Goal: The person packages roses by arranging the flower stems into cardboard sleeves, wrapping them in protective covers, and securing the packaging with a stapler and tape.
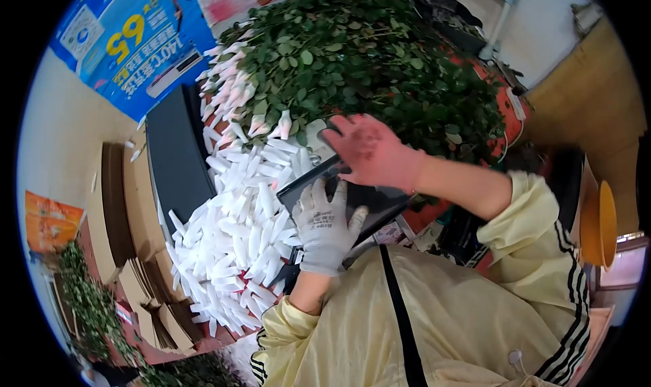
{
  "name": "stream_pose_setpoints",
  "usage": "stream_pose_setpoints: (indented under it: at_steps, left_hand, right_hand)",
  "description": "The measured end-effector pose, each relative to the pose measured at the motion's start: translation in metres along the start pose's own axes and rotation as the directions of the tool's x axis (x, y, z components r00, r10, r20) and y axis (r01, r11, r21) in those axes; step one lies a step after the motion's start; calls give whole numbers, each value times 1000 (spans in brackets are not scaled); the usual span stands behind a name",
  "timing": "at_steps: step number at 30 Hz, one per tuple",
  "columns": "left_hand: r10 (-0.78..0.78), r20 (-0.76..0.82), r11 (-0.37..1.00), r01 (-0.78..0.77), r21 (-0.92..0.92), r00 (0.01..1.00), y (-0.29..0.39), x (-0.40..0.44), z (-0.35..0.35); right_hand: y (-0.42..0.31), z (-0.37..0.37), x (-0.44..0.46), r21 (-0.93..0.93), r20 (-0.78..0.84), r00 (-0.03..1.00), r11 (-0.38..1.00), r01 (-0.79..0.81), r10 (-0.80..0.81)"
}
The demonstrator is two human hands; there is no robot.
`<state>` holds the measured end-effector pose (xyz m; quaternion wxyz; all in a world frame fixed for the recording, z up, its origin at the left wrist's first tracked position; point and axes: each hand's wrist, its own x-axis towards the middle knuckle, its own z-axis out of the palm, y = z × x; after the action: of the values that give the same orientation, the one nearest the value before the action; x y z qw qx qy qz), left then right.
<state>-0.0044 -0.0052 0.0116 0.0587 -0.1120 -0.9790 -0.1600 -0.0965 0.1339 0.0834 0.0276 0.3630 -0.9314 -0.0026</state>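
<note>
My left hand [325, 227], in a white glove with dark print on its back, lies flat with fingers spread on a black flat tray or board [293, 189]. Above the far part of that board is my right hand [375, 153], in a pink-red glove with dark stains. Its fingers are apart, and I cannot tell whether the palm touches the board. Left of the board lies a large heap of white tapered sleeves [234, 234]. Beyond it, pale pink flower buds in white sleeves [234, 88] sit at the end of a pile of leafy green stems [359, 48].
A long black panel [178, 153] borders the sleeves on the left. Folded cardboard [146, 292] stands at lower left, near more green stems [88, 305]. A blue printed sign [135, 44] is at the back left. An orange round container [599, 224] is on the right.
</note>
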Motion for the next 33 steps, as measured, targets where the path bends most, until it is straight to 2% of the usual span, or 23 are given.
stream_pose_setpoints:
  at_steps: [1, 5, 6, 9, 11, 13, 14, 15, 16, 17, 18, 19, 20, 21, 22, 24, 25, 26, 28, 29, 30, 32, 33]
  left_hand:
    - [3, -6, 1000, -3, 0, 1000, -2, 2, 3]
    - [-9, 23, 997, 7, 83, 1000, 4, 21, 0]
    - [-8, 80, 997, 2, 78, 997, 13, 26, -1]
    - [208, -152, 977, -211, -2, 966, 15, 9, 17]
    - [285, -192, 916, -326, -232, 939, 49, 15, -8]
    - [372, -113, 701, -359, -616, 921, 99, 6, -2]
    - [424, -39, 540, -287, -791, 905, 113, -2, 8]
    - [551, 100, 431, -180, -884, 828, 140, -8, 8]
    - [646, 315, 533, -116, -838, 695, 163, -7, 11]
    - [696, 385, 492, -12, -870, 606, 183, -14, 23]
    - [840, 317, 448, -232, -863, 441, 200, -13, 40]
    - [934, 264, 345, -427, -836, 239, 215, -10, 58]
    - [928, 325, 370, -360, -856, 182, 231, -17, 75]
    - [895, 417, 447, -310, -839, 159, 248, -23, 81]
    - [851, 507, 525, -262, -810, 137, 265, -29, 86]
    - [859, 507, 502, -310, -807, 71, 287, -42, 105]
    - [858, 514, 483, -352, -802, 7, 294, -49, 117]
    - [849, 528, 493, -352, -796, -5, 301, -58, 129]
    - [794, 595, 590, -77, -803, -125, 315, -72, 157]
    - [764, 617, 633, 37, -773, -188, 315, -78, 176]
    - [751, 624, 643, 18, -766, -216, 317, -84, 185]
    - [680, 694, 680, 559, -474, -237, 326, -94, 198]
    - [674, 706, 666, 593, -452, -219, 333, -96, 197]
  right_hand:
    - [2, 6, -23, 157, -238, 969, 987, -26, 63]
    - [-11, 24, -128, 672, -259, 901, 735, -91, 348]
    - [-22, 38, -159, 705, -246, 880, 699, -125, 406]
    - [-48, 57, -248, 655, -226, 739, 661, -367, 634]
    - [-50, 70, -294, 644, -174, 504, 485, -592, 846]
    - [-41, 80, -363, 777, -58, 103, 110, -619, 993]
    - [-45, 107, -395, 777, -214, -208, 37, -629, 954]
    - [-46, 79, -421, 773, -123, -361, -138, -619, 925]
    - [-50, 130, -460, 439, -549, -434, -194, -877, 714]
    - [-51, 125, -487, 525, -398, -496, -252, -813, 772]
    - [-52, 132, -507, 527, -394, -516, -273, -805, 760]
    - [-51, 146, -523, 409, -209, -384, -277, -870, 899]
    - [-52, 157, -537, 309, 10, -247, -238, -921, 969]
    - [-39, 147, -523, 722, 168, -549, -482, -497, 819]
    - [-34, 162, -526, 726, 168, -558, -485, -487, 813]
    - [-21, 197, -538, 883, 176, -516, -366, -294, 839]
    - [-17, 177, -530, 889, 341, -487, -444, -109, 804]
    - [-19, 175, -527, 885, 358, -490, -456, -94, 795]
    - [-25, 174, -528, 935, 352, -465, -279, 220, 813]
    - [-30, 161, -520, 912, 402, -478, -300, 278, 781]
    - [-39, 160, -514, 907, 412, -496, -292, 303, 764]
    - [-54, 159, -503, 965, -17, -660, -160, -207, 751]
    - [-69, 142, -498, 910, -164, -609, -119, -397, 776]
